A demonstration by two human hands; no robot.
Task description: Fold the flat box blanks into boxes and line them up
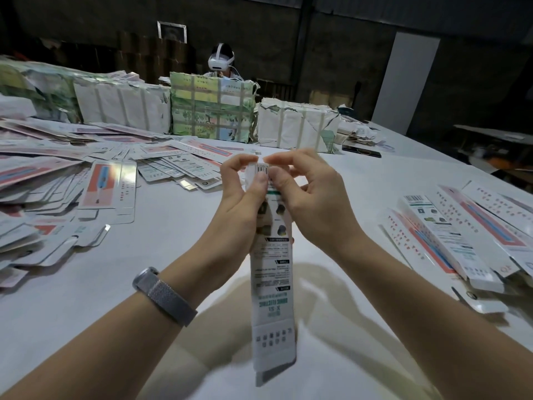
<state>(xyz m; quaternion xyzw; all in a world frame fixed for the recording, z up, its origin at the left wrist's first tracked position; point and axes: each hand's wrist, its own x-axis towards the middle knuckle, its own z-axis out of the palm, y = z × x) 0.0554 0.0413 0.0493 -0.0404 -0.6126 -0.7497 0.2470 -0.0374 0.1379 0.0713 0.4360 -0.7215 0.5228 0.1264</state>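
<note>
A long, narrow white box [272, 290] with green print is held up over the white table [173, 255], its far end between both hands. My left hand [240, 197] grips the box's upper part, thumb along its front. My right hand [305, 192] pinches the small end flap beside the barcode with curled fingers. The near end of the box hangs open toward me. A heap of flat box blanks [66, 180] covers the table's left side. Several folded boxes [461, 235] lie side by side at the right.
Taped paper-wrapped bundles [213, 111] stand in a row across the far side of the table. A person wearing a white headset [220, 60] sits behind them. A dark phone [362, 151] lies at the far right. A metal watch band is on my left wrist.
</note>
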